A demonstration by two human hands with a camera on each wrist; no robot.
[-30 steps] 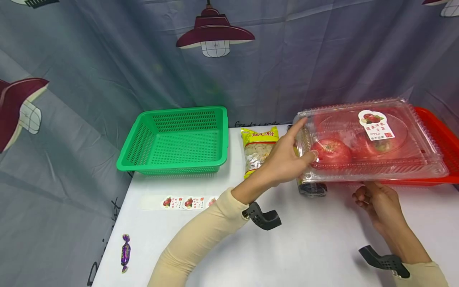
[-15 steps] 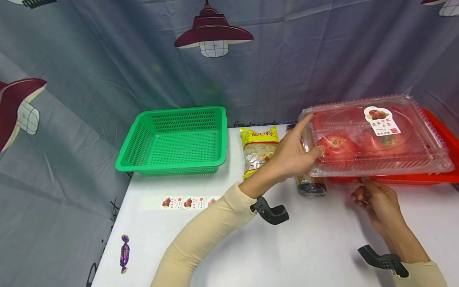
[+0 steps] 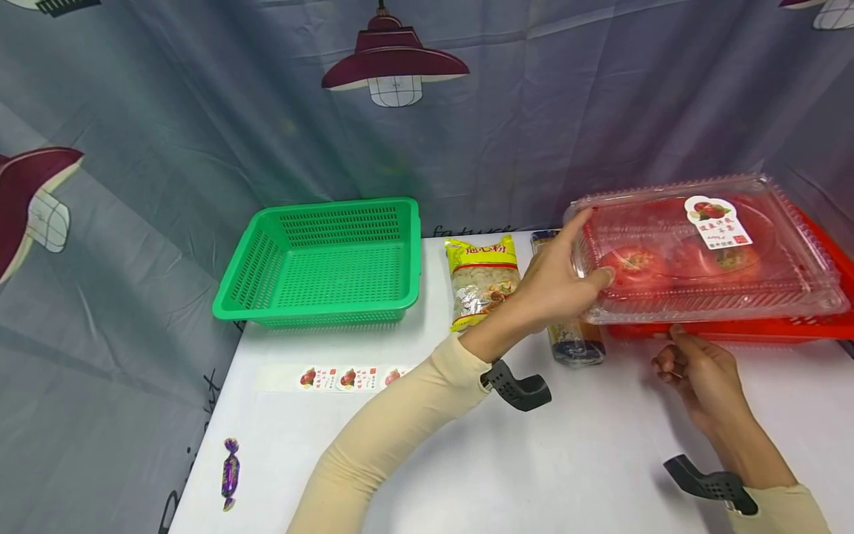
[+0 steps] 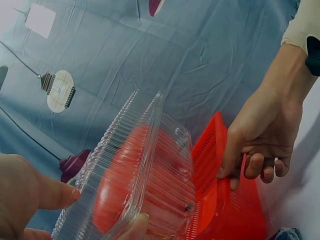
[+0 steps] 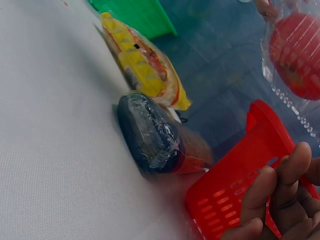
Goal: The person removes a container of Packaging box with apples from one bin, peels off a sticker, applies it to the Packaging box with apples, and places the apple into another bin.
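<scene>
My left hand point(image 3: 560, 285) grips the left end of a clear plastic clamshell box point(image 3: 707, 297), thumb on the near side. Red apples point(image 3: 634, 268) show inside the box, and a white label point(image 3: 717, 222) with an apple picture is stuck on its lid. The box is held tilted over a red basket point(image 3: 720, 331), covering most of it in the head view. With thumb and curled fingers, my right hand point(image 3: 700, 374) pinches the basket's near rim; the left wrist view shows this rim point(image 4: 220, 150) at the thumb.
A green basket point(image 3: 400, 304) stands at the back left. Beside it lie a yellow pasta bag point(image 3: 482, 278) and a dark-ended clear packet point(image 3: 575, 348), partly behind my left hand. A strip of apple labels point(image 3: 340, 378) and a purple wrapped candy point(image 3: 230, 475) lie at left.
My left hand has carried the box of apples a little to the right and slightly up, over the red basket. My right hand stays at the basket's rim.
</scene>
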